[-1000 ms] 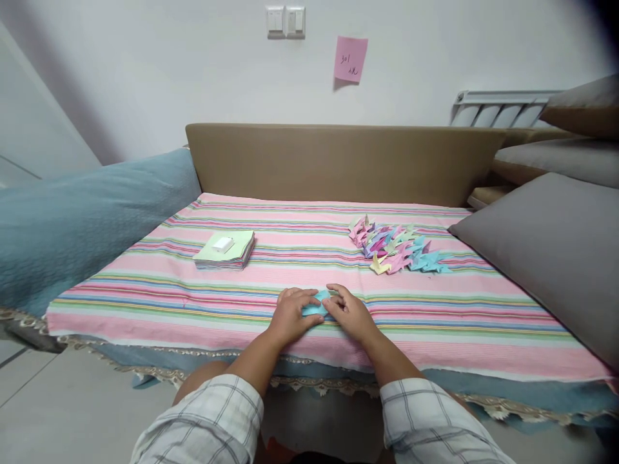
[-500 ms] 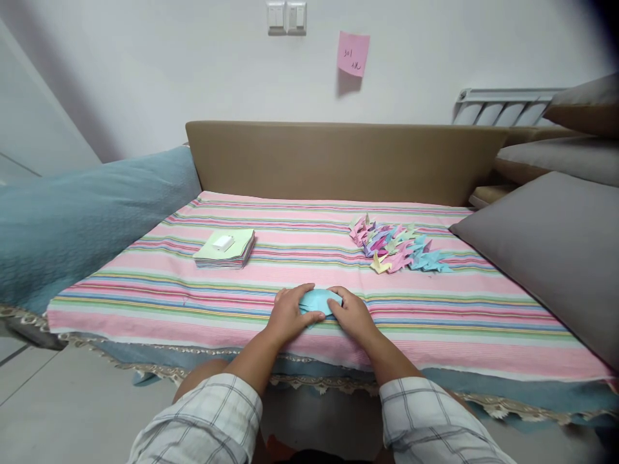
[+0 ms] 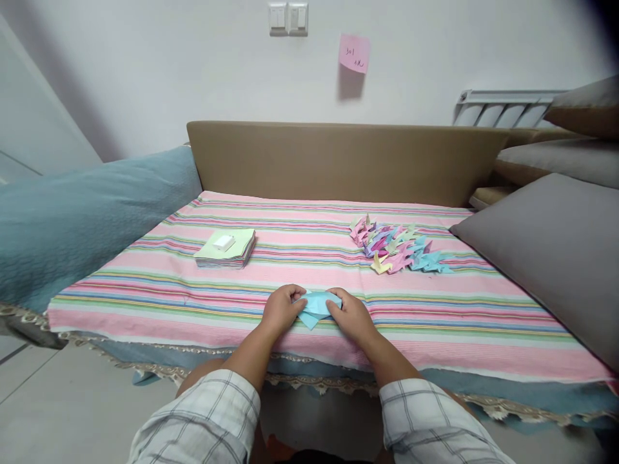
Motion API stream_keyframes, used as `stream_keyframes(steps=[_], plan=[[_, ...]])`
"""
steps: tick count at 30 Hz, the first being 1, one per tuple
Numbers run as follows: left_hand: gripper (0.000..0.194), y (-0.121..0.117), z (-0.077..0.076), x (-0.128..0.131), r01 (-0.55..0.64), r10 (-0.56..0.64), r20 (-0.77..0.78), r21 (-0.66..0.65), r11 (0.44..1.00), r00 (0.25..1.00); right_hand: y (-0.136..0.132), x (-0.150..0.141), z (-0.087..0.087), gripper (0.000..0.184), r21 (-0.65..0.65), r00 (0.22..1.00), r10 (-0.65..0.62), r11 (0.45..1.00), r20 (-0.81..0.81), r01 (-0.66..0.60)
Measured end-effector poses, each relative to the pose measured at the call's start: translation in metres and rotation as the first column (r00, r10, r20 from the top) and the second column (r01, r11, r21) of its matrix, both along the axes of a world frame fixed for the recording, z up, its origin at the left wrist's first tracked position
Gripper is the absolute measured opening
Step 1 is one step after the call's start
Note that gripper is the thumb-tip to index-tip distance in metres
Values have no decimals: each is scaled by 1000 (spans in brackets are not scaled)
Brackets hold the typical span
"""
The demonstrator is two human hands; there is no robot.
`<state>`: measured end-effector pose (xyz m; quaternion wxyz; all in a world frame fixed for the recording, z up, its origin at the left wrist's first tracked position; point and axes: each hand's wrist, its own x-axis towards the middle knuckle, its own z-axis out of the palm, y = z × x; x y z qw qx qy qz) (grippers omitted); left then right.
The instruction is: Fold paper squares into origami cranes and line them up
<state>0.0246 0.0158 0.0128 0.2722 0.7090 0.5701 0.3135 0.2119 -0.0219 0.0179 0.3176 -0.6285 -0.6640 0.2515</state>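
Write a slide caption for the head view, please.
Left hand and right hand hold blue paper over striped cloth; paper stack and folded papers beyond.

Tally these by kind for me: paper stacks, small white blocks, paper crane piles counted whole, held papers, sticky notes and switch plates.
Paper stack: 1
Small white block: 1
Paper crane pile: 1
Held blue paper: 1
Pink sticky note: 1
Switch plates: 2
Total: 7

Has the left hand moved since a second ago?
Yes: judged against the paper stack, the left hand has shifted a little to the left, toward that stack.
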Motion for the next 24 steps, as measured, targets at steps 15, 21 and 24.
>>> stream_keyframes(steps=[15,21,24], plan=[[24,-5,7,0,125,-131,31,145,981,991,1,0,-2,30,22,1000,17,1000,2,-17],[24,-17,14,3,297,-246,-215,258,919,945,1,1,-3,32,24,1000,21,999,3,-21],[16,-18,11,4,296,-230,-266,242,924,936,1,1,-3,31,37,1000,20,999,-15,-20]])
